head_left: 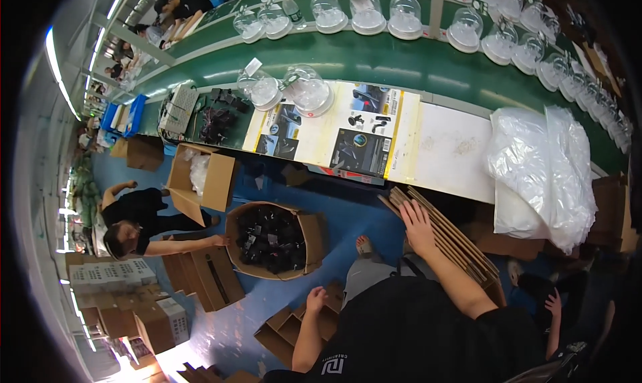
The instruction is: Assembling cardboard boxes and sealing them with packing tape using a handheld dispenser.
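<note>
My right hand (417, 226) lies with its fingers stretched over the upper edges of a stack of brown cardboard sheets (461, 239), which stands on edge at my right side. Whether the fingertips grip one of the sheets is hard to see. Down at my left side, my left hand (317, 301) hangs with its fingers curled in, and nothing shows in it. The nearest thing to it is a brown cardboard divider (284, 329) with compartments on the floor. Beyond it stands an open carton (314, 239) holding several small black items (267, 239), some with pale tags.
A co-worker (137, 216) at the left reaches a hand to the carton's rim. Clear domes on white bases (307, 99) stand along the green bench (414, 65). Plastic bags (542, 175) lie at its right end. Another person's hand (553, 303) shows at far right.
</note>
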The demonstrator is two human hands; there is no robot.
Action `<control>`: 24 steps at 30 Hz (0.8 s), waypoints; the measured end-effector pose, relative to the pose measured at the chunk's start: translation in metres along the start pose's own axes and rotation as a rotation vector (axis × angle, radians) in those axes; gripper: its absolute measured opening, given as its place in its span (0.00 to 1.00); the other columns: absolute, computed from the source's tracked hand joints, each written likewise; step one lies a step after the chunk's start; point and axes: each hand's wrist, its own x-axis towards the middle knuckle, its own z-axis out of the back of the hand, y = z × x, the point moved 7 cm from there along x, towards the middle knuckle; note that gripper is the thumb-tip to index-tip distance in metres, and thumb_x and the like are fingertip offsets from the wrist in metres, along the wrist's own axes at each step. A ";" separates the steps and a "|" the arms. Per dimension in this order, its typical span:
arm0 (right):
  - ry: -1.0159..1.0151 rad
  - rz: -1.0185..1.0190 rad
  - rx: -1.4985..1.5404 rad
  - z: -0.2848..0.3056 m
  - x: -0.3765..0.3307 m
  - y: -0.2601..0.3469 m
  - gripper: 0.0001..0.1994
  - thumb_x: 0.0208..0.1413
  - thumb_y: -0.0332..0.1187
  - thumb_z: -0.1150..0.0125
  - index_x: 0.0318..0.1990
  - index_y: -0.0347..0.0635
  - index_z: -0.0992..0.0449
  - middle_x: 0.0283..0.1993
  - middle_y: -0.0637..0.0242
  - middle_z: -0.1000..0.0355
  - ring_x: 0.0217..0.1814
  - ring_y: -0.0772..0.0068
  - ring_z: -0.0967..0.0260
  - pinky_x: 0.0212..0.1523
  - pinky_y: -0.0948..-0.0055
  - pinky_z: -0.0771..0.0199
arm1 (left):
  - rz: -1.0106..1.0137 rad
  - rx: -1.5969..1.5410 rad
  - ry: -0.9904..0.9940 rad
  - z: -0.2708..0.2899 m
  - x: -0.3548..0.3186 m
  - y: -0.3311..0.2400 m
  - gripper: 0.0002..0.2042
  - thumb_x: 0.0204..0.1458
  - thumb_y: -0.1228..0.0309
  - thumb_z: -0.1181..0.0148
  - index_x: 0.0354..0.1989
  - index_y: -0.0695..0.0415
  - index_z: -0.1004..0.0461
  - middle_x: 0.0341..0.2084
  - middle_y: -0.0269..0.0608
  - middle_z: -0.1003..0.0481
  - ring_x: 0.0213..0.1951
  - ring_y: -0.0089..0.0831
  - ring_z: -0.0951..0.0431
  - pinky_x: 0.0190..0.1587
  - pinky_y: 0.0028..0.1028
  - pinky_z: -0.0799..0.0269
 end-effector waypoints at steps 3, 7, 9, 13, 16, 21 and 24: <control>-0.060 0.075 -0.043 -0.005 0.004 -0.006 0.31 0.54 0.28 0.49 0.68 0.40 0.40 0.73 0.59 0.47 0.77 0.56 0.54 0.72 0.56 0.50 | 0.072 0.002 0.036 -0.019 -0.042 0.012 0.15 0.61 0.64 0.43 0.54 0.55 0.28 0.38 0.36 0.23 0.35 0.27 0.21 0.36 0.30 0.25; 0.064 -0.083 -0.068 0.000 -0.008 -0.034 0.44 0.47 0.39 0.33 0.71 0.41 0.47 0.76 0.53 0.53 0.80 0.49 0.62 0.72 0.41 0.58 | 0.104 -0.039 0.076 -0.039 -0.078 0.030 0.16 0.62 0.65 0.43 0.54 0.58 0.28 0.39 0.36 0.22 0.38 0.27 0.21 0.39 0.28 0.25; 0.038 -0.334 0.030 0.010 -0.029 -0.055 0.59 0.34 0.46 0.20 0.73 0.42 0.53 0.77 0.48 0.61 0.81 0.45 0.68 0.71 0.34 0.64 | 0.085 -0.068 0.081 -0.040 -0.085 0.035 0.16 0.62 0.65 0.43 0.54 0.61 0.28 0.38 0.37 0.22 0.41 0.28 0.22 0.41 0.25 0.26; 0.129 -0.607 0.109 -0.003 -0.082 -0.098 0.67 0.30 0.53 0.20 0.75 0.43 0.60 0.74 0.48 0.54 0.77 0.45 0.59 0.68 0.37 0.54 | 0.081 -0.021 0.118 -0.037 -0.081 0.028 0.16 0.63 0.64 0.44 0.54 0.60 0.28 0.38 0.38 0.22 0.38 0.29 0.21 0.40 0.27 0.26; 0.236 -0.551 0.085 -0.005 -0.078 -0.099 0.61 0.33 0.50 0.21 0.73 0.41 0.56 0.68 0.51 0.44 0.68 0.48 0.46 0.62 0.44 0.45 | 0.106 0.005 0.126 -0.018 -0.050 0.044 0.15 0.64 0.61 0.45 0.53 0.55 0.27 0.39 0.36 0.21 0.37 0.28 0.20 0.35 0.27 0.27; 0.329 -0.491 -0.025 -0.008 -0.074 -0.094 0.52 0.31 0.41 0.21 0.65 0.36 0.47 0.57 0.53 0.38 0.61 0.48 0.39 0.55 0.49 0.31 | 0.125 -0.058 0.140 0.016 -0.015 0.036 0.14 0.64 0.60 0.45 0.53 0.53 0.27 0.41 0.33 0.22 0.39 0.26 0.20 0.37 0.26 0.27; 0.387 -0.456 -0.006 -0.004 -0.096 -0.102 0.53 0.30 0.42 0.20 0.64 0.35 0.47 0.57 0.51 0.38 0.61 0.46 0.39 0.57 0.49 0.30 | 0.121 -0.040 0.102 0.045 -0.011 0.026 0.15 0.64 0.60 0.45 0.54 0.54 0.27 0.43 0.34 0.21 0.40 0.26 0.20 0.37 0.26 0.26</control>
